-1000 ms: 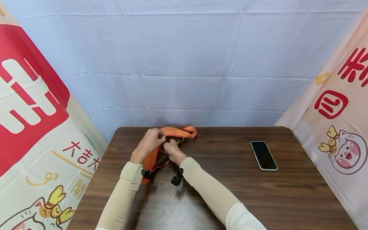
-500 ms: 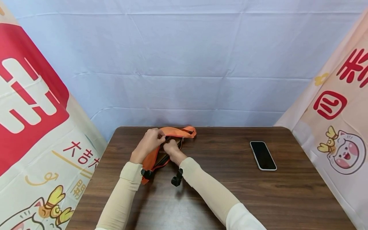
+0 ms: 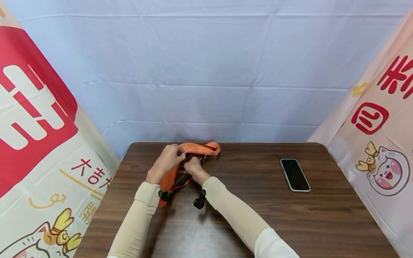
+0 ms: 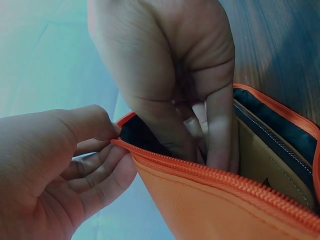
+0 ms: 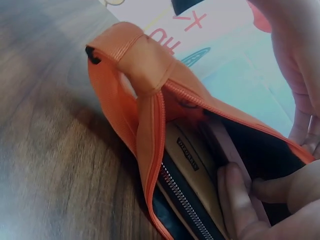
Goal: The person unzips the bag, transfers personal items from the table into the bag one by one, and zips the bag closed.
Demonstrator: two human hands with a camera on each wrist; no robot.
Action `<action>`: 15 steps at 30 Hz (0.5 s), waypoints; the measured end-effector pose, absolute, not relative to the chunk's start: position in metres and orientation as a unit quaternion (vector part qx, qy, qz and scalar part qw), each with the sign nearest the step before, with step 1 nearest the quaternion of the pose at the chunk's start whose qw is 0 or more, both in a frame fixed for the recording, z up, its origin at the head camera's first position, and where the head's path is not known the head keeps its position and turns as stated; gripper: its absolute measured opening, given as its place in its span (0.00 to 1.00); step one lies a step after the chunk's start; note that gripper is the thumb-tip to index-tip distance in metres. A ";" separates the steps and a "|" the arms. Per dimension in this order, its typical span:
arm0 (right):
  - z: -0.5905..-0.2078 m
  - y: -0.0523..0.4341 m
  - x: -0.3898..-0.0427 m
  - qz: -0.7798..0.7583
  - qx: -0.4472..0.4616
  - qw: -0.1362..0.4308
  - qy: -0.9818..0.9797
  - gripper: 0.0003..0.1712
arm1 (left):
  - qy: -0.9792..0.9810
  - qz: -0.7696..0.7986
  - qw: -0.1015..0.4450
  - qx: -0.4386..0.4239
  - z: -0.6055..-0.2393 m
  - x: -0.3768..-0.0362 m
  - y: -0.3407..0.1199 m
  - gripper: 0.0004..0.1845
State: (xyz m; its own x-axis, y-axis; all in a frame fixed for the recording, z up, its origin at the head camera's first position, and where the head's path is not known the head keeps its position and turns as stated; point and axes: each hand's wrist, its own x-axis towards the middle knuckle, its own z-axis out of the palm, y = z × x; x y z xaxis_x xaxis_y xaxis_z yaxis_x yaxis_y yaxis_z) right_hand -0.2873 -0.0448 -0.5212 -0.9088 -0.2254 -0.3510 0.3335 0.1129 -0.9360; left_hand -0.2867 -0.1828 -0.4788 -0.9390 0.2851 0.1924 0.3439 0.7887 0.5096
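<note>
An orange zip bag (image 3: pixel 167 179) with a dark lining and a strap loop stands at the table's far left, its mouth open. My left hand (image 4: pixel 65 170) pinches the zipped rim between thumb and fingers. Down inside the mouth reaches my right hand (image 3: pixel 194 169); its thumb and fingers pinch a thin, flat, pinkish-edged slab (image 5: pixel 229 147), mostly hidden by the hand and the bag's wall. Beside the slab, within the bag, is a tan wallet (image 5: pixel 176 146) with a small dark label and a metal zip. The right fingers lie close against the wallet.
A phone (image 3: pixel 295 175) with a dark screen and pale case lies on the right of the brown wooden table (image 3: pixel 245 208). A pale cloth (image 3: pixel 206 71) hangs behind the table's far edge. Printed cloths hang at both sides.
My right hand has shifted very slightly to the right at the bag's mouth. The left hand keeps its grip on the rim, and the bag stays in place.
</note>
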 end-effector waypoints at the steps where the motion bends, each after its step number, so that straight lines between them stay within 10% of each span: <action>1: -0.521 -0.044 -0.287 -0.661 0.035 0.206 0.721 0.23 | -0.944 -0.279 0.052 -0.167 -0.479 -0.286 -0.183 0.09; 7: -0.526 -0.041 -0.287 -0.633 0.006 0.181 0.752 0.12 | -0.944 -0.281 0.054 -0.166 -0.478 -0.285 -0.183 0.09; 15: -0.543 -0.040 -0.300 -0.534 -0.028 0.143 0.833 0.32 | -0.943 -0.280 0.053 -0.174 -0.480 -0.287 -0.184 0.09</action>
